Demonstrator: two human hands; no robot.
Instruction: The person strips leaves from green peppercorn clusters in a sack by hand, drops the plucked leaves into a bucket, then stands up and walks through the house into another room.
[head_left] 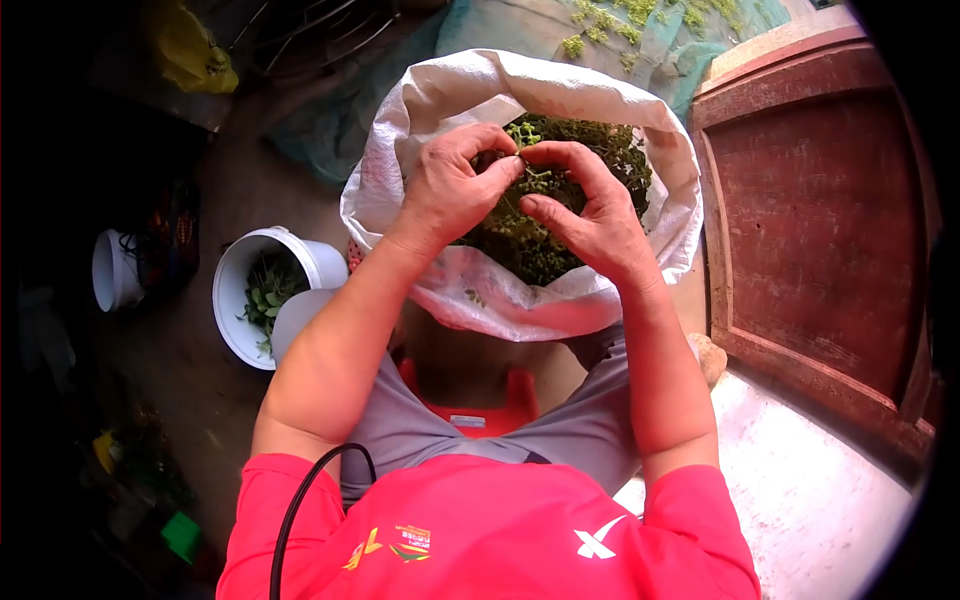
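Sprig (524,132): small, green; above the open sack (530,312)
Left hand (445,190): thumb and forefinger pinched on the sprig
Right hand (598,225): partly open, thumb apart from forefinger; forefinger tip meets the left fingertips
Sack: white, rim folded outward; holds dark green plants (540,240)
Bucket (318,265): white, left of the sack; leaves (268,290) inside
Panel (815,200): reddish, framed; right of the sack
Net (465,28): beyond the sack; green bits (628,30) on it

Red panelled door (815,200), stone (709,360) beside it, yellow bag (190,45), small white bucket (116,270)
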